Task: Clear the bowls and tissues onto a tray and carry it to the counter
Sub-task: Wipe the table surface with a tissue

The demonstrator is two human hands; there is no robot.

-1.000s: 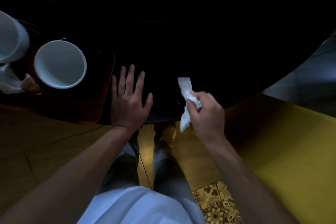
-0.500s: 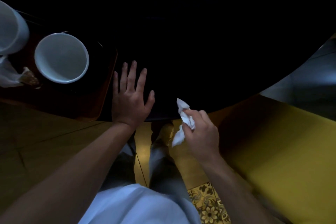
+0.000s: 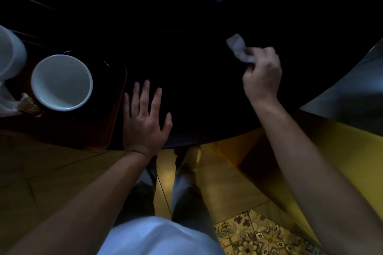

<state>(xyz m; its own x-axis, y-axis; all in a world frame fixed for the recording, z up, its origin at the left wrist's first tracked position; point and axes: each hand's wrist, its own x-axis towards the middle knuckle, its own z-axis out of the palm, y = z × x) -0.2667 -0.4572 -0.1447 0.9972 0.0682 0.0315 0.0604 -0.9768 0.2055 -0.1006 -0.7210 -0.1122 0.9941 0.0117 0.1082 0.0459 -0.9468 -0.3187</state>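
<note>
My right hand has its fingers curled tight around a crumpled white tissue; the paper sticks out past my knuckles toward the far side, blurred, and I hold it over the dark table, well in from the near edge. Whether the tissue touches the tabletop I cannot tell, the surface is too dark there.

My left hand lies flat on the table near its edge, fingers straight and spread, thumb out to the right, gripping nothing. Its little finger is just beside the right rim of a brown tray, and I cannot say whether they touch.

On the tray I see a white bowl standing upright with its opening facing me, nothing visible inside it. To its left, partly cut by the frame, is a second white bowl, near the first. In front of that one, at the left edge, lies another bit of tissue with a brownish scrap against it, close to the first bowl's rim. The tray's near corner hangs out over the table edge.

Below the table I see my pale trouser legs, one shoe, the yellowish floor, a patch of patterned tiles, and my white shirt at the bottom
</note>
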